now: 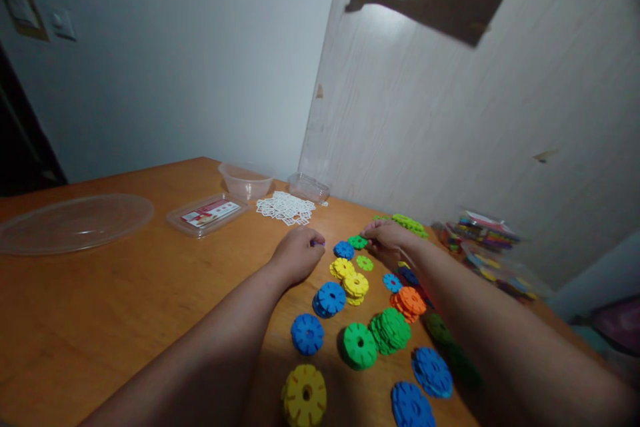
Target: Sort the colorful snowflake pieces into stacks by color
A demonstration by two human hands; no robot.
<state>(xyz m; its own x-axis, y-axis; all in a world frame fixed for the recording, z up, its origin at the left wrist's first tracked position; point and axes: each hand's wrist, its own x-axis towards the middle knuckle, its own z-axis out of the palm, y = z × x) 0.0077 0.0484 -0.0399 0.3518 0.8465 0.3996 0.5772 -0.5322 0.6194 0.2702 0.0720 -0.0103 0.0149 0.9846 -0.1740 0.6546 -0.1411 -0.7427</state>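
Several notched foam discs in blue, green, yellow and orange lie in stacks on the wooden table (125, 294). My left hand (296, 255) rests curled on the table, its fingertips pinching something small and purple. My right hand (387, 238) lies palm down with its fingertips on a green disc (357, 241). A blue disc (343, 250) sits between the two hands. Nearer me are a yellow stack (355, 286), a blue stack (329, 298), an orange stack (410, 301) and a green stack (391, 330).
A heap of white lattice pieces (286, 208) lies beyond my hands. Clear plastic tubs (246, 180), a flat lidded box (207, 214) and a large clear lid (73, 222) stand at the back left. Containers of colourful pieces (483, 234) sit at the right by the wall.
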